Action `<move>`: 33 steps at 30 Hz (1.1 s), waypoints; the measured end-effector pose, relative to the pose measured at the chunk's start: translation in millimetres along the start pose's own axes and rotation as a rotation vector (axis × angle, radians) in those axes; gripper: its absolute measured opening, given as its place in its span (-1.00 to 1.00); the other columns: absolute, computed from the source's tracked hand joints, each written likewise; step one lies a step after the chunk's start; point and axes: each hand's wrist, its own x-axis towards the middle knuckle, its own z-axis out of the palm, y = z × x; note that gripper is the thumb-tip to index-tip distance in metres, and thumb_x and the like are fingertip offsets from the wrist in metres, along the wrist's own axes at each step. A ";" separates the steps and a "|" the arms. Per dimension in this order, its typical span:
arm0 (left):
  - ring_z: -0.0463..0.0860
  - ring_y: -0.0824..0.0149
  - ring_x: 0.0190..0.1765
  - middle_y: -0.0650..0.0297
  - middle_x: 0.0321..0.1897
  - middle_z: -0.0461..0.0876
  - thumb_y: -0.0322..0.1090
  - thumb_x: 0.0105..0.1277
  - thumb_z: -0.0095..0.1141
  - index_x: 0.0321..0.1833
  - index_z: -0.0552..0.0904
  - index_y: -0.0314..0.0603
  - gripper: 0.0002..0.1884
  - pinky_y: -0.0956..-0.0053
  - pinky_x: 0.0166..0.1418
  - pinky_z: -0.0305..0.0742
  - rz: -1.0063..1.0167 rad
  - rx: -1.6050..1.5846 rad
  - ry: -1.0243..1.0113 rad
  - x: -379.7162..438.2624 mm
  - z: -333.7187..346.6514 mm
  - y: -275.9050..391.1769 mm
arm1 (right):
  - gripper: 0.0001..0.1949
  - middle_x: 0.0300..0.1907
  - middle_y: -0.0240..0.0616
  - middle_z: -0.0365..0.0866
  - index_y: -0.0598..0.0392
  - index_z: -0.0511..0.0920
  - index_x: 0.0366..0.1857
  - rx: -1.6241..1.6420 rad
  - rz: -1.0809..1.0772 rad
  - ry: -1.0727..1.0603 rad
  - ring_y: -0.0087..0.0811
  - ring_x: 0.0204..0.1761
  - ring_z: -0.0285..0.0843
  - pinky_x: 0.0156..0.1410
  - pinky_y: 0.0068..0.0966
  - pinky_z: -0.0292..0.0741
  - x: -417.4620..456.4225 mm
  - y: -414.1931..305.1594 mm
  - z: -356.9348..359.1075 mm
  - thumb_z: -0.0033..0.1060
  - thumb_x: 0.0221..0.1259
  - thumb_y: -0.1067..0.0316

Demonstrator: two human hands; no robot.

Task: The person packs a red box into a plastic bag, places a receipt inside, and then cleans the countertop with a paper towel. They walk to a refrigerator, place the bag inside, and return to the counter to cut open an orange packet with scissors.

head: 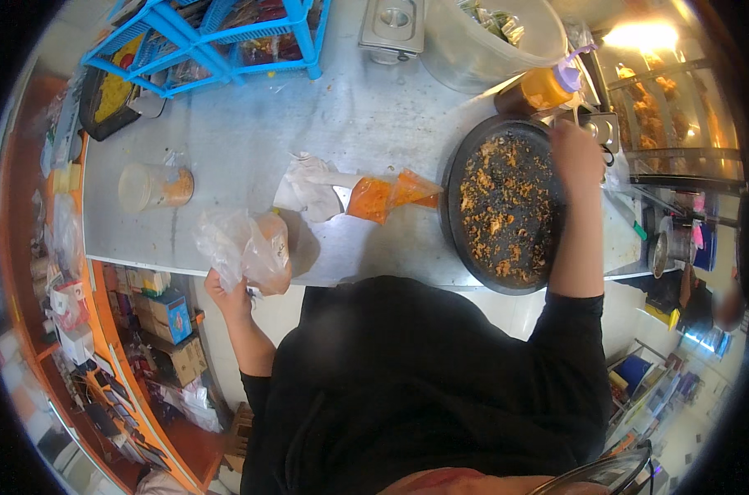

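Note:
My left hand [229, 294] grips the edge of a clear plastic bag [241, 241] at the table's front edge. Something brownish fills the bag's right side; I cannot tell what it is. Over the far right rim of a black round tray [504, 216] reaches my right hand [577, 154], blurred, its fingers hidden from me. Fried crumbs [498, 198] are scattered across the tray. Just beyond that hand are a squeeze bottle [541, 90] with a lilac top and a small lidded steel container [600, 129]. Between my hands lie orange sauce packets [380, 197] beside crumpled white paper [312, 185].
A tub [154, 187] lies at the left on the steel table [238, 136]. Farther back stand a blue plastic rack [226, 52], a lidded steel pan [393, 28] and a big translucent bucket [498, 49]. A lit food cabinet [677, 117] and a green-handled knife [635, 226] are on the right.

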 end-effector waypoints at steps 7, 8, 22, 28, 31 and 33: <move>0.54 0.51 -0.31 0.34 -0.37 0.61 -0.52 -0.06 0.11 -0.32 0.61 -0.29 -0.81 0.58 -0.17 0.41 0.021 -0.044 -0.036 5.6 -0.1 -7.2 | -0.41 0.24 -0.10 0.33 -0.09 0.37 0.20 0.553 -0.864 -0.238 -0.09 0.09 0.45 0.14 -0.22 0.40 -62.5 -179.8 70.3 0.28 -0.02 0.23; 0.54 0.51 -0.31 0.34 -0.37 0.61 -0.52 -0.06 0.12 -0.32 0.61 -0.29 -0.81 0.58 -0.18 0.41 0.017 -0.041 -0.028 6.0 -2.1 -6.5 | -0.34 0.31 -0.12 0.22 -0.12 0.33 0.23 0.553 -0.902 -0.154 -0.07 0.16 0.38 0.21 -0.18 0.35 -67.3 -196.3 72.1 0.32 -0.08 0.20; 0.51 0.22 0.05 0.14 0.03 0.49 -0.24 0.17 0.15 0.11 0.42 -0.29 -0.54 0.30 0.09 0.46 0.179 -0.025 0.127 -6.9 -132.6 -56.2 | -0.54 0.23 -0.15 0.39 0.00 0.44 0.14 1.217 -0.422 -0.492 -0.23 0.26 0.34 0.35 -0.40 0.28 -52.1 -271.0 112.9 -0.09 0.10 0.56; 0.44 0.18 0.13 0.10 0.11 0.42 -0.16 0.26 0.05 0.17 0.36 -0.29 -0.51 0.25 0.20 0.37 -0.126 -0.375 0.279 -2.9 -163.8 -23.5 | -0.51 0.20 0.02 0.37 0.03 0.35 0.21 0.526 -0.082 0.282 0.02 0.23 0.29 0.29 -0.22 0.29 52.1 -253.8 175.2 0.04 0.12 0.36; 0.41 0.15 0.18 0.09 0.15 0.39 -0.12 0.30 -0.01 0.21 0.34 -0.29 -0.49 0.23 0.25 0.33 -0.225 -0.418 0.266 1.7 -189.6 -24.7 | -0.48 0.32 -0.02 0.19 0.04 0.36 0.21 0.406 -0.031 0.348 0.06 0.34 0.08 0.37 -0.11 0.14 59.6 -304.1 199.3 0.08 0.06 0.28; 0.39 0.14 0.20 0.07 0.17 0.37 -0.10 0.32 -0.05 0.24 0.31 -0.30 -0.48 0.21 0.28 0.30 -0.214 -0.361 0.232 -3.3 -223.9 -38.4 | -0.48 0.33 -0.02 0.19 0.04 0.36 0.20 0.442 -0.089 0.381 0.04 0.34 0.10 0.38 -0.13 0.13 41.9 -347.4 192.3 0.05 0.04 0.35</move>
